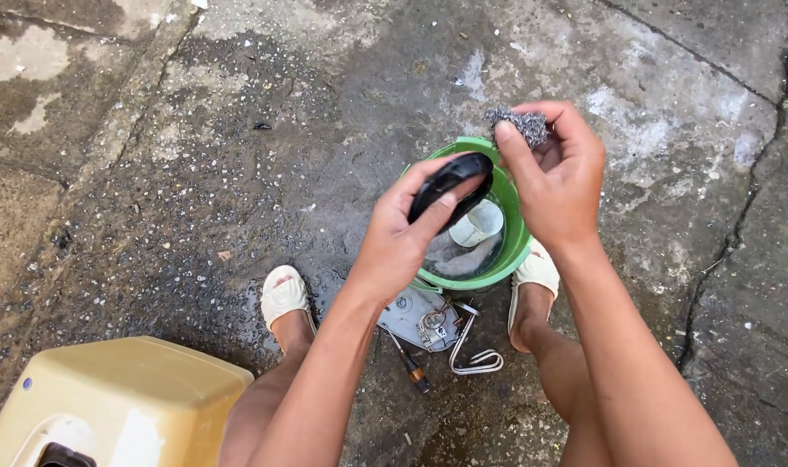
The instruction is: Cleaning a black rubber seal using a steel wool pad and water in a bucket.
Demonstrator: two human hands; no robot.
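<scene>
On wet cracked concrete, above a green basin (516, 251), the left hand (402, 242) grips a black part (450, 183) and the right hand (556, 177) pinches steel wool (516, 124) beside it, seemingly mid-scrub, needing firm, steady strokes.

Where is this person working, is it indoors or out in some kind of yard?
Probably an outdoor yard or back alley used for washing. The ground is wet, cracked concrete; a green basin of water sits between the person's feet, and a pale yellow plastic stool stands nearby.
</scene>
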